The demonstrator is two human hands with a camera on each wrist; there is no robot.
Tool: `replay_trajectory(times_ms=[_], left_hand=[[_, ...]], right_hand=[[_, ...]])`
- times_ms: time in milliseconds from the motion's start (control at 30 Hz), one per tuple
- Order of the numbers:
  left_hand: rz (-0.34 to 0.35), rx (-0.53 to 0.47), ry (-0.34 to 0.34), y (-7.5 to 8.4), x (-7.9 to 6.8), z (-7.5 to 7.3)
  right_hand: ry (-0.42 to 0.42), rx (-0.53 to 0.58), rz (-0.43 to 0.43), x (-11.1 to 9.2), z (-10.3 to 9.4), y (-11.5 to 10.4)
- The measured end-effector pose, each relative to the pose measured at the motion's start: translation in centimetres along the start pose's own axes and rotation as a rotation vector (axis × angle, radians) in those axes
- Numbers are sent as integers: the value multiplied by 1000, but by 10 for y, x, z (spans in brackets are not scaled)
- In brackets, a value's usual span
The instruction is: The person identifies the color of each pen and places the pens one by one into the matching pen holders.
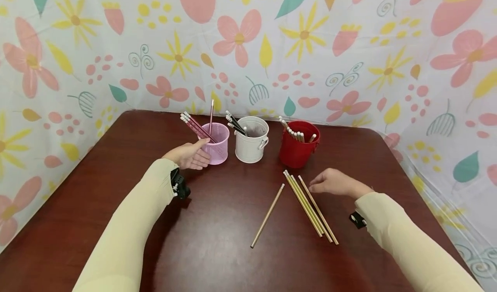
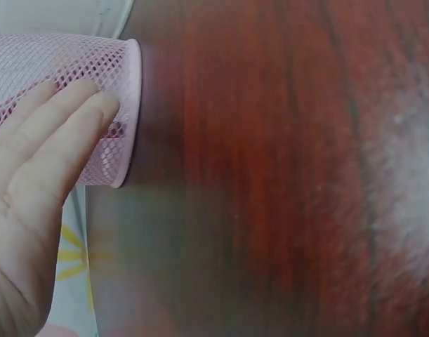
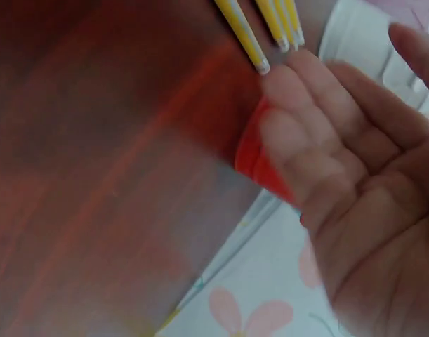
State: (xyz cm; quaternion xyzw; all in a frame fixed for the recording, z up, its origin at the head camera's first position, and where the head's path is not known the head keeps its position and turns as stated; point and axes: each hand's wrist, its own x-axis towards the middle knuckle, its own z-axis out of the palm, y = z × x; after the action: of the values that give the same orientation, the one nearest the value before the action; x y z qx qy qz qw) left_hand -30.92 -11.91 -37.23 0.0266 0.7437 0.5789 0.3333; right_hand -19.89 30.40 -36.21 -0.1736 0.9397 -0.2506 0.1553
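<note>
My left hand [image 1: 188, 155] rests against the side of a pink mesh pencil cup [image 1: 219, 152], its thumb near the rim. The fingers lie nearly straight along the mesh [image 2: 95, 163] in the left wrist view. Pink pencils [image 1: 195, 126] lean in that cup, one standing taller. My right hand [image 1: 335, 183], loosely bent and holding nothing, hovers beside the eraser ends of several yellow-gold pencils [image 1: 304, 201] on the table. Its fingertips come close to the pencil ends [image 3: 253, 49] in the right wrist view. A lone gold pencil [image 1: 268, 216] lies left of the group.
A white bucket [image 1: 248, 149] with dark pencils [image 1: 234, 124] stands in the middle. Right of it is a red bucket [image 1: 294, 155] with white-tipped pencils [image 1: 299, 136]. All stand on a dark wooden table [image 1: 217, 240] before a flowered cloth [image 1: 240, 80].
</note>
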Motion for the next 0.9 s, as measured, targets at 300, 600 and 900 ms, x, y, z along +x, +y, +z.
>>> replay_trajectory(times_ms=[300,600,900], left_hand=[[6,-44,98,-15,-6,-8],[5,-63,178,-16,1,2],[11,-92,151,-8,2,3]], right_hand=[[-8,-182,223,16,25,-11],[12,-154,392,25,30,-10],[101,-10,251,18,17,-5]])
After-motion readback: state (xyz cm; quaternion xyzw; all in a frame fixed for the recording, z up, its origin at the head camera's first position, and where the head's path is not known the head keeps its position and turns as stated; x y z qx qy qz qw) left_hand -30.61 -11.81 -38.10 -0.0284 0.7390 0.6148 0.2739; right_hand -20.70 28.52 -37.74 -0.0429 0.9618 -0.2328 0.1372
